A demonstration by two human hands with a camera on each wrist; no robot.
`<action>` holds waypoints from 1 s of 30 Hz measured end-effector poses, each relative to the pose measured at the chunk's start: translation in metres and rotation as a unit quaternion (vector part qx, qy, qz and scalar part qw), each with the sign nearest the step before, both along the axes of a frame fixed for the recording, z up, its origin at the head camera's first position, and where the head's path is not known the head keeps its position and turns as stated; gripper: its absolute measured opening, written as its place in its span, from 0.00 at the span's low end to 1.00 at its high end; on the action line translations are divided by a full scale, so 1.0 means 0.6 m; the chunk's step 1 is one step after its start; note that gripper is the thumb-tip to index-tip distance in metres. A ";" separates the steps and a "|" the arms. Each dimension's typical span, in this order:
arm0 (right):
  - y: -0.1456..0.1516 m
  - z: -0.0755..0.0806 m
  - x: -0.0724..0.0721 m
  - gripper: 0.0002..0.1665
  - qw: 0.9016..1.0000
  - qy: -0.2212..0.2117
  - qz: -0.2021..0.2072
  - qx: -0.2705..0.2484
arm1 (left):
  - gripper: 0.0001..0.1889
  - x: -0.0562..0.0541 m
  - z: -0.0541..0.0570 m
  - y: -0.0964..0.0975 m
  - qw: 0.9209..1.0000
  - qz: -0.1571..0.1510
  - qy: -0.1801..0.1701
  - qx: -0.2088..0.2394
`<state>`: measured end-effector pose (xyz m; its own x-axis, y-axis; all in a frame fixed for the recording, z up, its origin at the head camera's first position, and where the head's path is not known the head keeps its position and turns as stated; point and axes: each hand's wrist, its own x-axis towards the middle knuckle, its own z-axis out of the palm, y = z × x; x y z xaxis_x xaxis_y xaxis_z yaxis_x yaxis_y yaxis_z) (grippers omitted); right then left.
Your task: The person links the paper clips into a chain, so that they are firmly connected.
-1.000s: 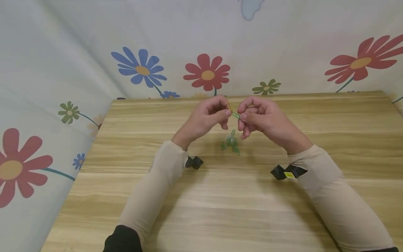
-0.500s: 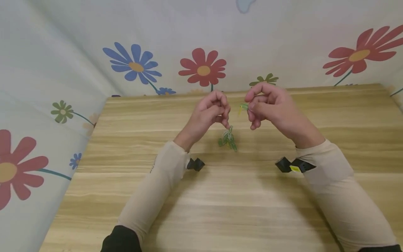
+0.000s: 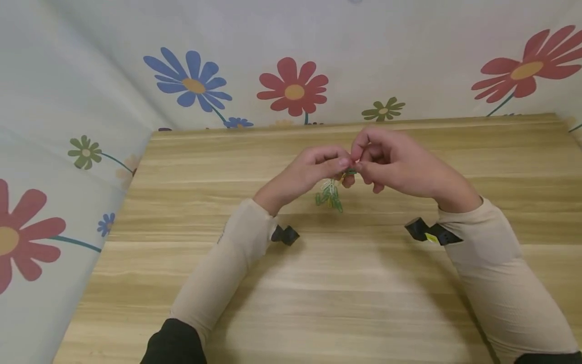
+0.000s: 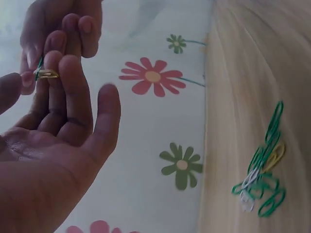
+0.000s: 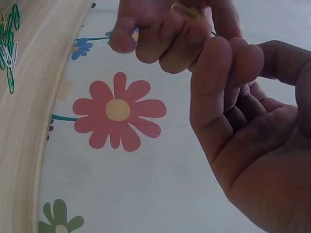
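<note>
A flower-printed backdrop (image 3: 245,30) stands behind the wood-grain worktop (image 3: 318,283). Above it, the left hand (image 3: 309,172) pinches a yellow paper clip (image 4: 49,74) between thumb and fingertips, while the right hand (image 3: 402,164), its fingers curled in, seems to pinch a green paper clip (image 4: 40,61) right against it. Whether the two clips are linked cannot be told. For this fine work, one hand had best hold its clip steady with the wire end exposed, the other steering lightly. The crowding fingertips cover much of both clips, the main hindrance. A loose pile of green, white and yellow clips (image 4: 251,177) lies below on the worktop.
</note>
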<state>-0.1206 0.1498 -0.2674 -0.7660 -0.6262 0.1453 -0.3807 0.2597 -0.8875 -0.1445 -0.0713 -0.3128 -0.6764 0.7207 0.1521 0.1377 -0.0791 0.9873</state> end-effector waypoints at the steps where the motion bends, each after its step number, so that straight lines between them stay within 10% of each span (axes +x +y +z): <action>1: 0.000 0.000 0.001 0.04 1.000 0.000 0.003 0.000 | 0.12 -0.001 -0.001 -0.001 1.000 -0.007 -0.016 0.004; 8: 0.001 0.001 0.008 0.05 1.000 0.014 0.012 -0.007 | 0.14 -0.004 -0.007 -0.003 0.991 -0.089 -0.099 0.028; 15: -0.001 0.004 0.014 0.07 0.997 0.065 -0.034 0.000 | 0.13 -0.010 -0.012 -0.012 0.987 -0.107 -0.119 0.021; 23: -0.015 0.001 0.008 0.11 0.968 0.223 -0.110 0.030 | 0.11 -0.026 -0.001 -0.026 0.992 -0.041 -0.111 0.032; 30: -0.017 -0.014 -0.003 0.11 0.958 0.246 -0.146 0.031 | 0.12 -0.030 0.008 -0.043 0.994 0.039 -0.085 0.057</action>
